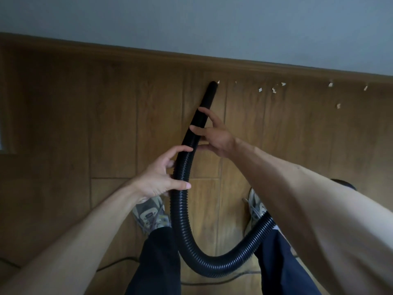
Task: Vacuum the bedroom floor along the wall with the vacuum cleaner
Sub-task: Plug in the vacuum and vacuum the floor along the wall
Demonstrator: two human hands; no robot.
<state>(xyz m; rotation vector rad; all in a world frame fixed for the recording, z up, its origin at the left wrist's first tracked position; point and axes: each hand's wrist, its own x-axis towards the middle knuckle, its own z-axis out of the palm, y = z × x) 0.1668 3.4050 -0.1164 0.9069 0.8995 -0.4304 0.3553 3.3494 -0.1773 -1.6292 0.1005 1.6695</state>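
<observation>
The black vacuum hose [180, 209] runs in a big curve between the person's two legs, and its smooth rigid nozzle [202, 116] points up to the wooden baseboard [127, 53] under the grey wall [191, 18]. The nozzle tip is on the wooden floor [63, 124], very close to the baseboard, and one small pale scrap touches almost its right side. More pale scraps [274, 89] lie along the baseboard to the right, well apart from the tip.

The left hand [161, 177] has its grip around the ribbed part of the hose, thumb in front and fingers behind, so the fingers are partly hidden. The right hand [214, 137] is at the place where the ribbed part meets the smooth nozzle. Its fingers are spread and lie on the tube, the grip looks loose, not clenched; how much the palm presses the tube I cannot tell.

The hose goes behind the right leg at the lower right, so the vacuum body is out of view. Two grey shoes [152, 213] are partly covered by the arms. A thin dark cable [119, 262] lies on the floor at the bottom, its ends cut off.
</observation>
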